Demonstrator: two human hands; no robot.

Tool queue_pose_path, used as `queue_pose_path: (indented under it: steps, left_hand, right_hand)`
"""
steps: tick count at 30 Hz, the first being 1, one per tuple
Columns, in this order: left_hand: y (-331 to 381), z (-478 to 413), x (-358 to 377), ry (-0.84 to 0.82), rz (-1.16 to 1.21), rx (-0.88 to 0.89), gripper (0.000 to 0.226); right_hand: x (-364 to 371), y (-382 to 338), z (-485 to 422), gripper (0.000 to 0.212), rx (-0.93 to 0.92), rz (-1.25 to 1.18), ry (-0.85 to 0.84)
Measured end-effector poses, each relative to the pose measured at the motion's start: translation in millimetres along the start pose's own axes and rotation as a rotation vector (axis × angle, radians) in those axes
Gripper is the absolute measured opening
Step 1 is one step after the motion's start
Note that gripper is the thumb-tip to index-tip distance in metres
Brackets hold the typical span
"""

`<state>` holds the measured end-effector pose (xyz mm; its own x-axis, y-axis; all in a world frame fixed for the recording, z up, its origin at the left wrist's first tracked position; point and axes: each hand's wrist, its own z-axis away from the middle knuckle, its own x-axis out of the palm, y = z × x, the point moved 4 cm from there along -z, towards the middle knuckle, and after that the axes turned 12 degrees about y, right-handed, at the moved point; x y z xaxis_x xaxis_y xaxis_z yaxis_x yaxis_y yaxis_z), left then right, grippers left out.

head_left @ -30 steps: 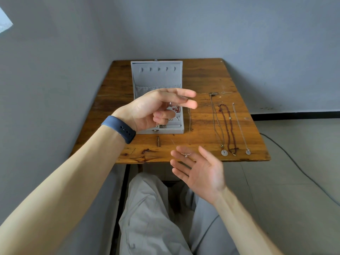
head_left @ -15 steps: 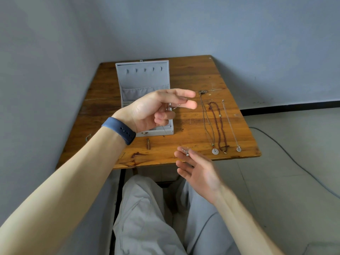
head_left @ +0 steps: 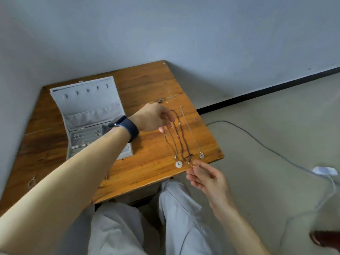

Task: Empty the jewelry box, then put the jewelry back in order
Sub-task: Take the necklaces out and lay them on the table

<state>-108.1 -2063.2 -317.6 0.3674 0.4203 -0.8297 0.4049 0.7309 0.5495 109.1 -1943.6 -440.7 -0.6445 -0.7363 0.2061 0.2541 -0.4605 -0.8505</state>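
The grey jewelry box stands open on the left of the wooden table. Its tray holds small pieces set in the slots, and the lid's hooks are bare. To its right lie a disc-pendant necklace, a dark beaded necklace and a silver necklace. The left hand, fingers curled, pinches the far end of a thin chain. The right hand pinches its near end at the table's edge.
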Motion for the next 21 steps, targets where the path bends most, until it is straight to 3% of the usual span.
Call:
queue_pose_path:
  steps: [4,9,16,21]
  left_hand:
    - [29.2,-42.5,35.5,0.083,-0.194,0.182,0.02]
    - [38.6,-86.1,70.9,0.134,-0.251,0.26,0.02]
    - [32.5,-121.7,100.0,0.065,-0.347,0.288,0.015]
    - [30.6,-129.1,106.5,0.079,-0.345,0.313,0.016]
  right_hand:
    - [-19.6,-9.3,-21.9,0.02,-0.02,-0.02,0.181]
    - [-36.4,-17.1,-51.8,0.01,-0.123,0.16,0.315]
    - [-42.1,-21.5,-75.8,0.009,-0.114,0.386,0.39]
    - [-38.5,-23.4,-79.0,0.016,-0.141,0.416,0.408]
